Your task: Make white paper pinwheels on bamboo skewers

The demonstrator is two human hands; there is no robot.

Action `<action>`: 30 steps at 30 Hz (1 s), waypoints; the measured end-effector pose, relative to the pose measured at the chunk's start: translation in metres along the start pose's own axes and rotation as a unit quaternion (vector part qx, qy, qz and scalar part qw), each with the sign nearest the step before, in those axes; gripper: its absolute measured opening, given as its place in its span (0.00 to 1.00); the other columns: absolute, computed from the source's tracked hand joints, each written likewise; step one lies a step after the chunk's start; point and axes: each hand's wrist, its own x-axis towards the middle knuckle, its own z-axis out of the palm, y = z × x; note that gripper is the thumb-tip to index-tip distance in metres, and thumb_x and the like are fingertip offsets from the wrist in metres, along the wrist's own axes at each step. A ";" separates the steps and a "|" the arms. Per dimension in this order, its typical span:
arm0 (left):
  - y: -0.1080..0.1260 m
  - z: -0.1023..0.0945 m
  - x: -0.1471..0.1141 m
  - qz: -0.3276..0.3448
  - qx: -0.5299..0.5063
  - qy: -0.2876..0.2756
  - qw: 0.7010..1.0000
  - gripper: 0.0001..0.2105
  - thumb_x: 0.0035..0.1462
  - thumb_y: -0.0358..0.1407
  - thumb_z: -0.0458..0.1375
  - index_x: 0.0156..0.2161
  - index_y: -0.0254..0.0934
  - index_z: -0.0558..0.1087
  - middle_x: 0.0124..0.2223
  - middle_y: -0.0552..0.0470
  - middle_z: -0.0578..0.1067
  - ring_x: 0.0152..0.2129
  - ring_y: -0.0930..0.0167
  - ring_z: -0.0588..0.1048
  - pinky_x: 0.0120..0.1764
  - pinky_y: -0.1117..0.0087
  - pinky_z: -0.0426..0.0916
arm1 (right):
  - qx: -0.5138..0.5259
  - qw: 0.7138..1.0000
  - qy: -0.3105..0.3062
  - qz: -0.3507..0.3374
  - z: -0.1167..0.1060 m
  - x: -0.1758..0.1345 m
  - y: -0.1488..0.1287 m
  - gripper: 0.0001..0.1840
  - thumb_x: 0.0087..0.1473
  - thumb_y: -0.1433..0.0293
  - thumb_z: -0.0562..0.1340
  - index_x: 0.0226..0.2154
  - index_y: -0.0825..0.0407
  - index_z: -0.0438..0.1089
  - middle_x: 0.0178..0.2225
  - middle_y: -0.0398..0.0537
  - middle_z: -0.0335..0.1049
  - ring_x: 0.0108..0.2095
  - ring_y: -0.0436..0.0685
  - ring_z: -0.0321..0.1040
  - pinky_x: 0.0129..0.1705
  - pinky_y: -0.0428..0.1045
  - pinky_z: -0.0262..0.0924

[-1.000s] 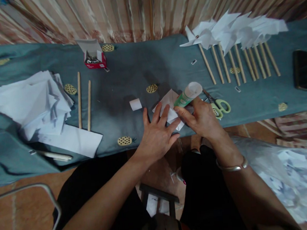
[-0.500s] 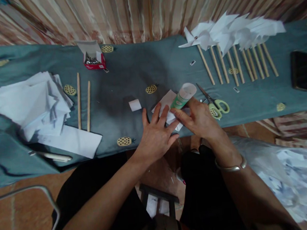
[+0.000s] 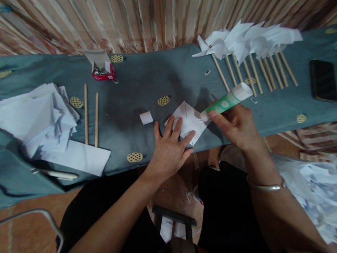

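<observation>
A white paper square with cut slits (image 3: 187, 115) lies on the cloth in front of me, turned like a diamond. Spread over its left part, the fingers of my left hand (image 3: 170, 148) press it flat. My right hand (image 3: 237, 126) is closed around a green and white glue stick (image 3: 224, 102), which slants with its tip by the paper's right corner. Whether the tip touches the paper I cannot tell. A small white paper piece (image 3: 146, 117) lies just left of my left fingertips. My right hand and the glue stick hide the scissors.
Paper pinwheels (image 3: 249, 40) on wooden sticks line the back right, near a black phone (image 3: 324, 80). At left are a paper stack (image 3: 34, 114), two bare sticks (image 3: 86, 114), a pen (image 3: 59, 174) and a red box of metal pins (image 3: 102, 71). A plastic bag (image 3: 312, 192) sits below right.
My right hand has moved right and tilted the glue stick from the paper's middle to its right corner, uncovering more of the square. My left hand stays in place.
</observation>
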 end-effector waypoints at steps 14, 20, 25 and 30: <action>-0.018 -0.009 0.004 0.035 0.014 0.122 0.992 0.18 0.64 0.41 0.49 0.58 0.40 0.63 0.63 0.43 0.65 0.63 0.60 0.56 0.62 0.44 0.47 | 0.444 0.873 0.071 0.188 -0.004 -0.003 0.015 0.13 0.40 0.61 0.72 0.25 0.49 0.70 0.26 0.38 0.73 0.30 0.50 0.74 0.40 0.48 0.72; -0.062 -0.030 0.007 -0.126 0.053 0.146 0.980 0.20 0.57 0.33 0.55 0.55 0.37 0.67 0.59 0.40 0.68 0.58 0.55 0.64 0.57 0.46 0.58 | 0.516 0.828 0.039 0.217 -0.008 -0.005 0.020 0.13 0.41 0.61 0.71 0.27 0.49 0.71 0.27 0.41 0.76 0.31 0.51 0.75 0.41 0.49 0.73; -0.089 -0.032 0.003 -0.106 0.032 0.120 0.987 0.17 0.55 0.34 0.56 0.50 0.37 0.72 0.50 0.43 0.75 0.48 0.58 0.72 0.51 0.54 0.67 | 0.492 0.845 0.037 0.207 -0.014 -0.003 0.020 0.13 0.42 0.60 0.71 0.27 0.49 0.71 0.25 0.39 0.75 0.27 0.49 0.73 0.34 0.46 0.72; -0.076 -0.029 0.007 -0.104 -0.058 0.162 0.980 0.14 0.56 0.35 0.57 0.48 0.40 0.74 0.45 0.46 0.77 0.43 0.62 0.74 0.47 0.58 0.71 | 0.492 0.841 0.025 0.222 -0.009 -0.006 0.012 0.13 0.41 0.61 0.72 0.26 0.50 0.73 0.23 0.39 0.75 0.25 0.47 0.72 0.31 0.43 0.70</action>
